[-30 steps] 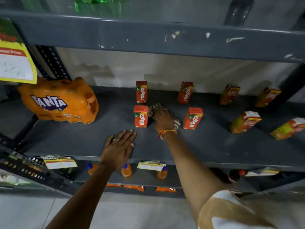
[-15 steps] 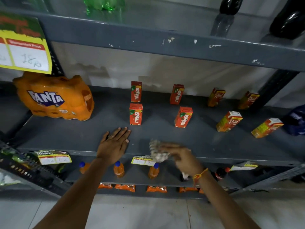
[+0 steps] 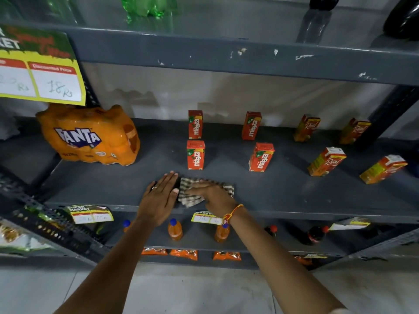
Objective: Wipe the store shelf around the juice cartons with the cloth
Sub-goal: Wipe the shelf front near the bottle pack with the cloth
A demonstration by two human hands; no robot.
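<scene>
A grey metal shelf (image 3: 283, 191) carries several small juice cartons. Red Maaza cartons stand at mid shelf, one at the front (image 3: 195, 154) and another to its right (image 3: 261, 157); orange Real cartons (image 3: 326, 161) stand further right. A striped grey-and-white cloth (image 3: 192, 197) lies flat near the shelf's front edge, in front of the left Maaza carton. My right hand (image 3: 212, 196) presses down on the cloth, fingers pointing left. My left hand (image 3: 161, 198) rests flat on the shelf, fingers spread, touching the cloth's left edge.
A shrink-wrapped orange Fanta pack (image 3: 90, 135) sits at the shelf's left. A yellow price sign (image 3: 40, 73) hangs from the upper shelf. Small orange and dark bottles (image 3: 175, 230) stand on the lower shelf, with price tags (image 3: 90, 214) on the edge.
My right hand drew the cloth from between the Maaza cartons to the front edge, then pressed it on the shelf beside my left hand. The left hand stayed flat.
</scene>
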